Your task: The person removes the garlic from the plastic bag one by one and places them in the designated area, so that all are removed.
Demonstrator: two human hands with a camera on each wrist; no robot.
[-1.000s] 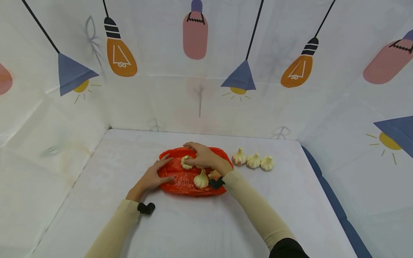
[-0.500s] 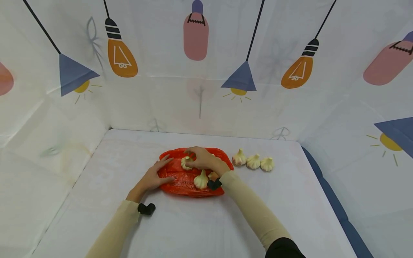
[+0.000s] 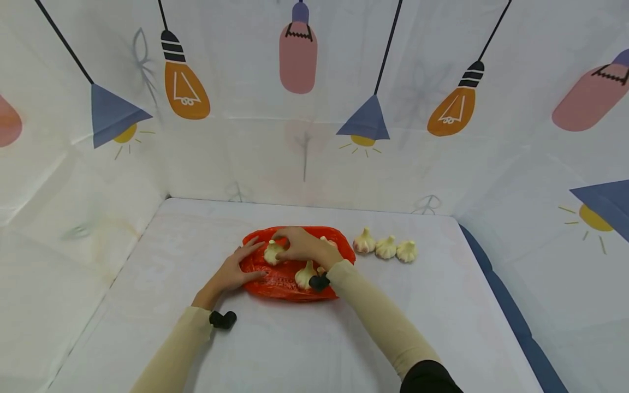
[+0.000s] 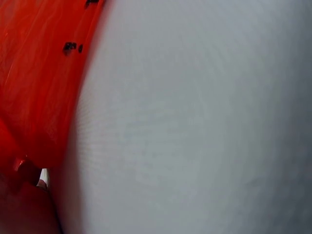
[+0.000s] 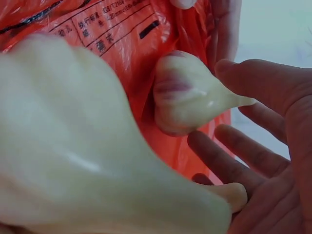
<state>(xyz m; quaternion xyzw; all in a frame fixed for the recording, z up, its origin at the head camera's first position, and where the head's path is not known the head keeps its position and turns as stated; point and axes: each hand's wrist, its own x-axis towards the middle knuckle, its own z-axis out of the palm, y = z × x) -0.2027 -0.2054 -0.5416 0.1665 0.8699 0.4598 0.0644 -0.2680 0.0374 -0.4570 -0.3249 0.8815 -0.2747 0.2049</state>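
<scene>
Glossy red plastic bag [image 3: 267, 283], crumpled, on a white-covered table [image 3: 275, 344]. Clock directions taken from bag centre, head view. Left hand [image 3: 233, 271] at 9 o'clock, fingers and thumb spread wide, resting on the bag's edge; not curled round anything. Right hand [image 3: 301, 245] over the bag at 12, thumb and fingers parted about a cream, purple-streaked garlic bulb [image 3: 271, 253] at 10, its neck pointing up. Right wrist view: gaps between the digits, fingertips right by that bulb, grip not closed; cannot tell whether any digit presses on it. Second pale cream pointed garlic bulb [image 3: 303, 277] on the red plastic near 5, just beside a black wrist device [image 3: 320, 282]. Another whitish bulb [image 3: 328, 240] at 2, mostly hidden by the right arm. Cannot tell whether these sit in the bag or on top. Off the bag towards 3: row of three cream papery garlic bulbs [image 3: 385, 247] on the table. Left wrist view: bag edge and tabletop, blurred. Long beige sleeves [image 3: 383, 319] on both arms. White backdrop [image 3: 245, 158] with lamp prints beyond, at 12.
</scene>
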